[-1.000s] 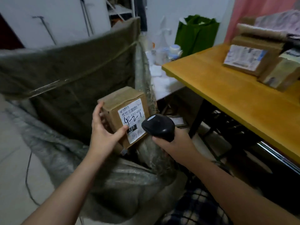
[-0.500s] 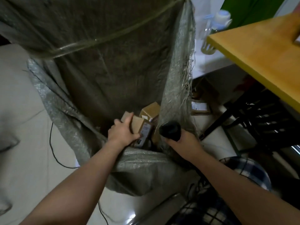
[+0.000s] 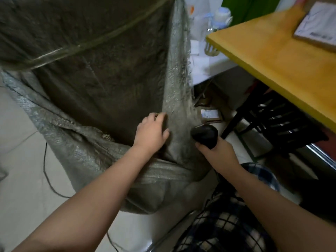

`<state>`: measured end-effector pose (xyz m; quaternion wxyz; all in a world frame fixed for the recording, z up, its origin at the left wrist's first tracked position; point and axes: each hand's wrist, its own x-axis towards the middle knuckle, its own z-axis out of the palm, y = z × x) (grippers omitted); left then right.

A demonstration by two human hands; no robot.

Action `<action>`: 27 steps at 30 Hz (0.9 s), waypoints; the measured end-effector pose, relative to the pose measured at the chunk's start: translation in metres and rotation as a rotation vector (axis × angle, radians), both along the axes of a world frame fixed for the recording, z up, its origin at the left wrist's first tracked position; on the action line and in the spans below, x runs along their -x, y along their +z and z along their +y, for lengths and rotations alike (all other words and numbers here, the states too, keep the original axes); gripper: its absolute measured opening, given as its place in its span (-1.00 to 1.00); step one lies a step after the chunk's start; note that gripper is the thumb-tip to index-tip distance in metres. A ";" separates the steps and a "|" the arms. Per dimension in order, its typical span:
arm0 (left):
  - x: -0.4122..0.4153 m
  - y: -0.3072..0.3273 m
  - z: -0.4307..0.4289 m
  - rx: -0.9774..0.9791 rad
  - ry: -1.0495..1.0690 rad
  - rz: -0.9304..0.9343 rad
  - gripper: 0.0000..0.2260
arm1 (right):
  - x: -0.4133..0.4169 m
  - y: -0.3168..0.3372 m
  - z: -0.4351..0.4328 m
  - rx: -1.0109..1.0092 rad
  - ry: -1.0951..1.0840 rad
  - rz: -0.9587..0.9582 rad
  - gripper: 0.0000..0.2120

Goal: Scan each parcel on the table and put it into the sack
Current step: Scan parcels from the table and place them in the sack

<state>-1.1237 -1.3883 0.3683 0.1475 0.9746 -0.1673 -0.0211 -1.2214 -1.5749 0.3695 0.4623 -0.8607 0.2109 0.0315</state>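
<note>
We count one sack, one scanner, one table, one parcel on that table, two hands (one left hand, one right hand) and two bare forearms.

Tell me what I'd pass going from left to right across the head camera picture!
black cable → left hand → scanner → parcel

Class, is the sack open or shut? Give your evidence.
Open: the sack gapes, its dark inside shows, and the left hand is inside.
</note>
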 end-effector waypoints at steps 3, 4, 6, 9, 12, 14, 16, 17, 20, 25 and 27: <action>0.013 0.038 -0.042 0.078 -0.121 -0.087 -0.50 | 0.021 0.032 -0.025 -0.029 -0.133 -0.123 -0.81; 0.018 0.050 -0.057 0.102 -0.171 -0.107 -0.51 | 0.030 0.043 -0.035 -0.032 -0.182 -0.167 -0.82; 0.033 0.073 -0.093 0.142 -0.273 -0.142 -0.53 | 0.055 0.067 -0.058 -0.011 -0.271 -0.259 -0.84; 0.058 0.105 -0.150 0.172 -0.434 -0.203 -0.57 | 0.101 0.104 -0.098 0.036 -0.384 -0.376 -0.81; 0.088 0.135 -0.209 0.189 -0.598 -0.243 -0.61 | 0.152 0.134 -0.142 0.067 -0.521 -0.444 -0.77; 0.110 0.155 -0.247 0.221 -0.700 -0.262 -0.61 | 0.185 0.150 -0.170 0.093 -0.620 -0.474 -0.72; 0.132 0.172 -0.284 0.257 -0.783 -0.277 -0.61 | 0.216 0.163 -0.192 0.118 -0.703 -0.505 -0.72; 0.142 0.180 -0.301 0.267 -0.817 -0.290 -0.60 | 0.230 0.170 -0.202 0.128 -0.744 -0.525 -0.75; 0.166 0.195 -0.348 0.281 -0.900 -0.348 -0.58 | 0.264 0.187 -0.222 0.145 -0.836 -0.590 -0.80; 0.179 0.221 -0.412 0.286 -0.961 -0.434 -0.49 | 0.287 0.212 -0.255 0.092 -0.913 -0.664 -0.93; 0.176 0.235 -0.433 0.283 -0.967 -0.466 -0.46 | 0.283 0.224 -0.272 0.049 -0.926 -0.702 -0.88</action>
